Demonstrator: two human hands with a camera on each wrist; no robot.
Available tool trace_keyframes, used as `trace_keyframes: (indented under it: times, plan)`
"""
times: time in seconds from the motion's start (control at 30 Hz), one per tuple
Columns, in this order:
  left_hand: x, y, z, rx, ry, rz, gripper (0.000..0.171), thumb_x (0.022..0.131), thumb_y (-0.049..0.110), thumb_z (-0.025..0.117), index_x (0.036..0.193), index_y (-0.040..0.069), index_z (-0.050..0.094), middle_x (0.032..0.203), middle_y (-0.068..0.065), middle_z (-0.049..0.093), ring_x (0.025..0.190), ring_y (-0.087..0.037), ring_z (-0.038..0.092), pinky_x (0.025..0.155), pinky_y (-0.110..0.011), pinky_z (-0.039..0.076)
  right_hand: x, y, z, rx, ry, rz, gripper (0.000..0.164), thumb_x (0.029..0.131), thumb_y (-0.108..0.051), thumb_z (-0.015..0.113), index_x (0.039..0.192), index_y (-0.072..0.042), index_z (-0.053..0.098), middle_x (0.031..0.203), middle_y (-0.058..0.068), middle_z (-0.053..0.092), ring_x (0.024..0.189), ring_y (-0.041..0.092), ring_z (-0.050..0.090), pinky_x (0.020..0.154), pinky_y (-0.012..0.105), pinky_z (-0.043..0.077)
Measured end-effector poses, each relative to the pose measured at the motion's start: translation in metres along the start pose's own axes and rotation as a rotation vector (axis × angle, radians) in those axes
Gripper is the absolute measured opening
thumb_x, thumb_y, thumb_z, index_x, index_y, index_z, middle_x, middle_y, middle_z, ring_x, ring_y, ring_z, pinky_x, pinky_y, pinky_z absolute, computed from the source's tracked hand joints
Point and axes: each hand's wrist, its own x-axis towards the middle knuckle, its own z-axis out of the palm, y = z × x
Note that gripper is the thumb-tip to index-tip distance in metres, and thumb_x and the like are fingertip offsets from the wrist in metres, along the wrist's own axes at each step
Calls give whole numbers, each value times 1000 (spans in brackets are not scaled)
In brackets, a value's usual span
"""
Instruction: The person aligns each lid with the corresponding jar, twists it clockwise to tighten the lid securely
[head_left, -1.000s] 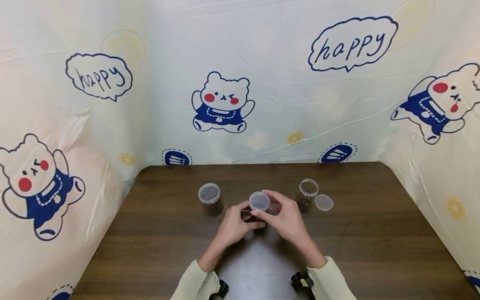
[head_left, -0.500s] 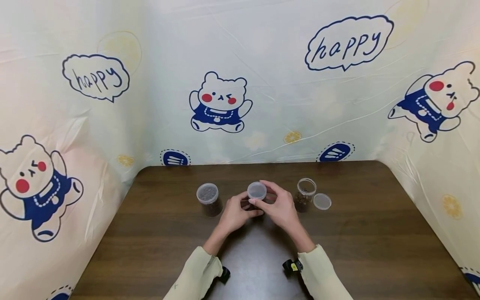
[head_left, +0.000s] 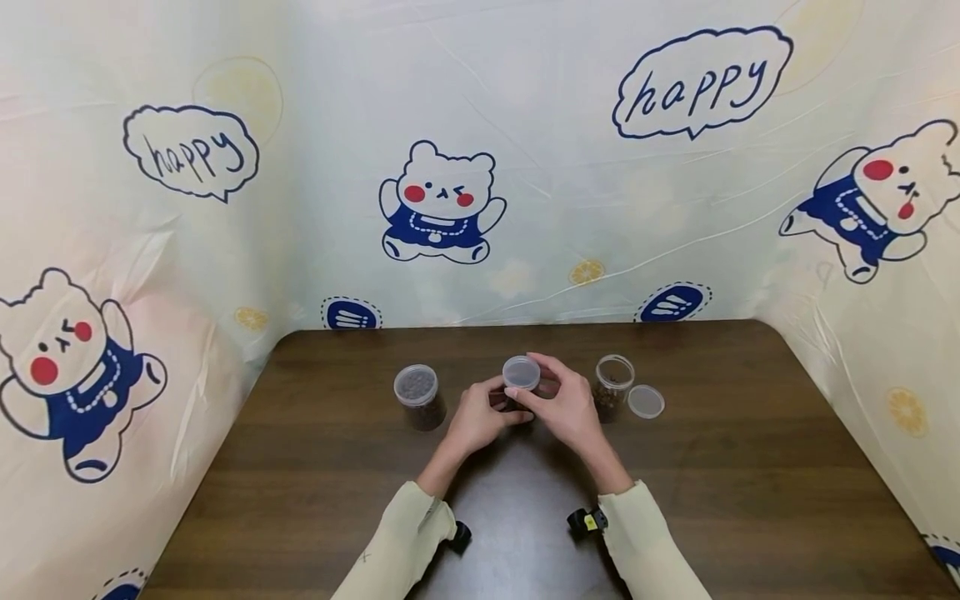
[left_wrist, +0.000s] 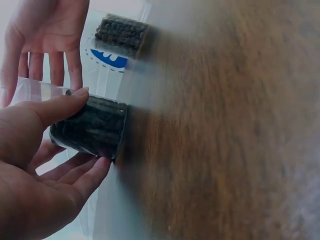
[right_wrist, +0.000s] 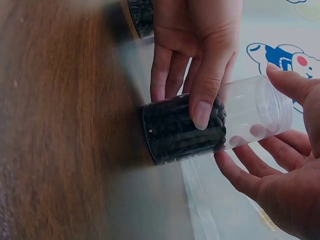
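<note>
Both hands hold a clear plastic jar [right_wrist: 185, 130], its lower part filled with dark, bean-like pieces. A translucent lid [head_left: 521, 372] covers its top. My left hand [head_left: 478, 417] grips the filled lower body, thumb on one side and fingers on the other. Higher up, the thumb and fingers of my right hand [head_left: 564, 406] hold the jar near the lid's rim. The jar stands upright close above or on the table; whether its base touches the wood, I cannot tell. In the head view the hands hide most of its body.
An uncapped jar [head_left: 609, 402] of dark brown pieces stands right of the hands, with a loose lid [head_left: 646, 402] lying beside it. Left of them is a lidded jar [head_left: 423, 412] of dark contents. A patterned cloth [head_left: 555, 208] hangs behind the wooden table [head_left: 300, 492].
Both hands and the held jar have moved away from the person, toward the back of the table. The other two jars and the loose lid have stayed in place.
</note>
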Motion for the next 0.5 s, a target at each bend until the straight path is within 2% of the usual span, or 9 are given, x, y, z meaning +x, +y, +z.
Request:
trace_keyframes:
  times: [0.13, 0.5]
  plan:
    - [1, -1, 0, -4, -6, -4, 52, 85, 25, 90, 134, 19, 70, 135, -6, 73, 123, -26, 72, 100, -39, 60, 1, 3, -1, 5, 1, -5, 65, 85, -23, 90, 143, -10, 63, 134, 17, 71, 127, 32, 69, 103, 50, 58]
    - [2, -1, 1, -44, -15, -21, 55, 86, 27, 89, 137, 20, 69, 139, -8, 71, 128, -29, 69, 104, -43, 58, 3, 5, -2, 14, -11, -1, 62, 85, -24, 90, 140, -14, 63, 134, 15, 71, 128, 31, 68, 105, 48, 57]
